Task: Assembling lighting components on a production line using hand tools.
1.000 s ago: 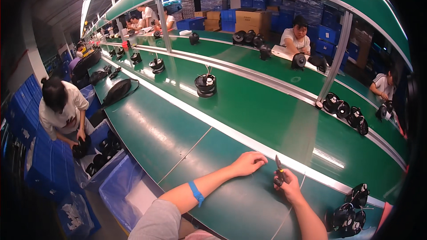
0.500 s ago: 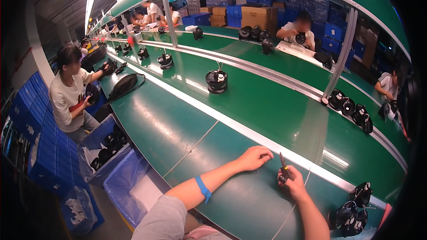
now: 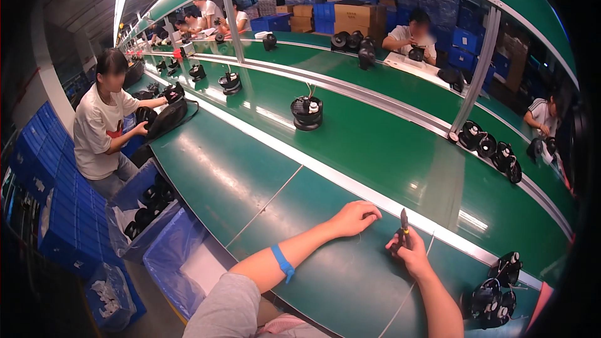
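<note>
My right hand grips a pair of pliers with dark pointed jaws and yellow on the handles; the jaws point up and away from me. Just left of it, over the green worktop, is my left hand, its fingers curled in. A thin strand shows under that hand; whether the fingers hold it, I cannot make out. A blue band circles my left forearm. Several round black units with white parts stand at the right end of the worktop, apart from both hands.
Beyond a metal rail runs a green conveyor carrying a round black unit with wires. Blue lined bins stand at lower left. A co-worker handles black parts beside a black bag. More people work across the line.
The pliers have turned more upright in my right hand. My left hand stays nearly in place. The co-worker at left has reached further toward the bag. The view has shifted slightly.
</note>
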The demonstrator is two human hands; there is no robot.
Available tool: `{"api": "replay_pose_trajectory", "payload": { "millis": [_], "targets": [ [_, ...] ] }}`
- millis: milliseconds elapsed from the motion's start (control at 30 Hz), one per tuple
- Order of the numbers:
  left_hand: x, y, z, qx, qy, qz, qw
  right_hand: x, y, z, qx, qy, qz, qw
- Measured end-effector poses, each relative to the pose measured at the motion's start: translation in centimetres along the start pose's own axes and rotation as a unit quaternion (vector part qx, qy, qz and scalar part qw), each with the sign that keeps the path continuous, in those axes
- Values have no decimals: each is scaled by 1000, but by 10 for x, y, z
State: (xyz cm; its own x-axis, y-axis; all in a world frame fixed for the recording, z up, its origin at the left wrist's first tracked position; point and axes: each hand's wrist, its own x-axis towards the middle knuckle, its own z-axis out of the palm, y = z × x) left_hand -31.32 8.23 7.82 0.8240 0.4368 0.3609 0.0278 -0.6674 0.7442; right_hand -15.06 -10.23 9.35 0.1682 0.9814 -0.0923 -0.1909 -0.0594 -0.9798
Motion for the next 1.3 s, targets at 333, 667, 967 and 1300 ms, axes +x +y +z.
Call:
{"api": "replay_pose_trajectory", "payload": {
  "millis": [333, 667, 967, 1300],
  "targets": [
    [0, 1, -6, -8, -15, -28, 999, 2, -7, 8, 14, 15, 1, 1000],
    [-1, 1, -3, -7, -2, -14, 1000, 3, 7, 2, -18, 10, -26, 999],
    [0, 6, -8, -9, -10, -25, 1000, 3, 7, 7, -7, 23, -6, 1000],
    [-1, 7, -10, -8, -20, -33, 999, 4, 9, 8, -19, 39, -22, 999]
  ]
}}
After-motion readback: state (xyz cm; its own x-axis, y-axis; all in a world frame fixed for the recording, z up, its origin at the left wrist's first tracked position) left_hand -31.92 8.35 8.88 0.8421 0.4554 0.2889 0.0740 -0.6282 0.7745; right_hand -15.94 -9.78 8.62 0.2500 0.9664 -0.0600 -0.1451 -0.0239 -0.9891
